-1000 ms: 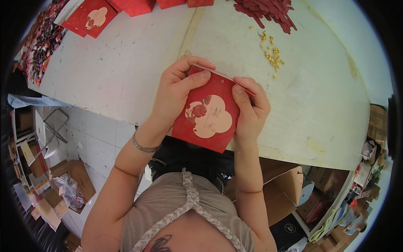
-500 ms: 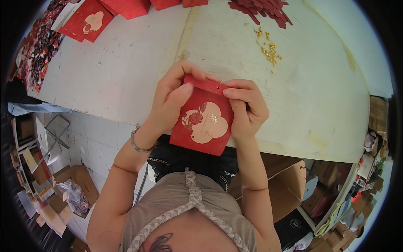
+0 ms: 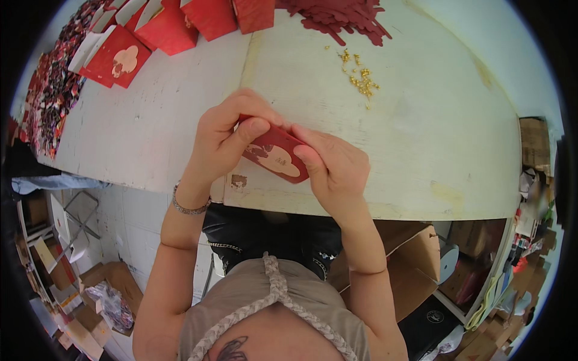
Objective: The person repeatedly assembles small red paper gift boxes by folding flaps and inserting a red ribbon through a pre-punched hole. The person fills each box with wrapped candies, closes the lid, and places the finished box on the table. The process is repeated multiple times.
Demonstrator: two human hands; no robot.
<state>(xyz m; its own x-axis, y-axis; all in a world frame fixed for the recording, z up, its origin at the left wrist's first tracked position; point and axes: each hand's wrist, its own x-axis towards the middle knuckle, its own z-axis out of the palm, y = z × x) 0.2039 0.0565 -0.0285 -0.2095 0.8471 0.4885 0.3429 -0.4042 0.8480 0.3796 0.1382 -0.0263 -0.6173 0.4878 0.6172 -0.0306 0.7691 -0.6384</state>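
Box [image 3: 274, 155] (red) between left hand [image 3: 224, 133], right hand [image 3: 338, 163]

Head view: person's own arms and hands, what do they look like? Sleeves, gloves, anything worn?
Left hand and right hand are both ungloved. No sleeve shows on the left arm or the right arm. A narrow silvery-grey bracelet circles the left wrist; its fine pattern is too small to tell. Nothing shows on the right wrist.
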